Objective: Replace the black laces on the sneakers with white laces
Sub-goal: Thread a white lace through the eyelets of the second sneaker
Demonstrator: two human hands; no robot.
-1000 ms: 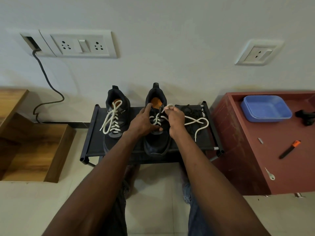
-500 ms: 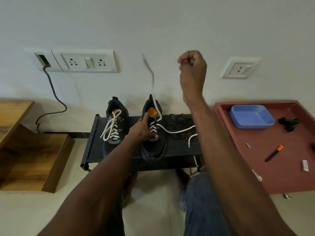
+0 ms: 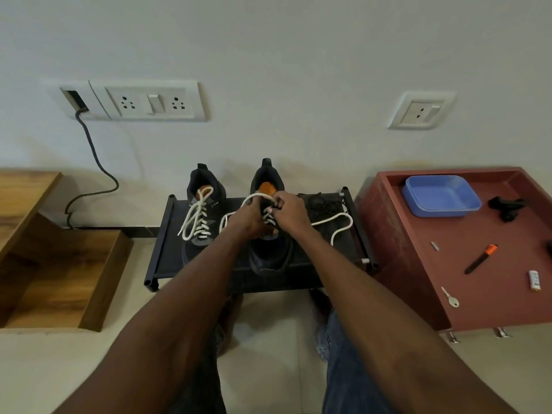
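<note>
Both my hands are over the right dark sneaker with the orange insole [image 3: 270, 252], which stands heel to the wall near the middle of the low black fabric-topped rack [image 3: 167, 252]. My left hand [image 3: 249, 221] curls round the white cotton lace [image 3: 334, 221] at the shoe's tongue, and my right hand [image 3: 291, 212] pinches the same lace just beside it. One loose end loops off across the rack's right side, the other arcs left of my left hand. The left dark sneaker [image 3: 201, 216] sits by the rack's back left, already threaded with a white lace. The removed black laces [image 3: 324, 203] lie bunched at the back right corner.
</note>
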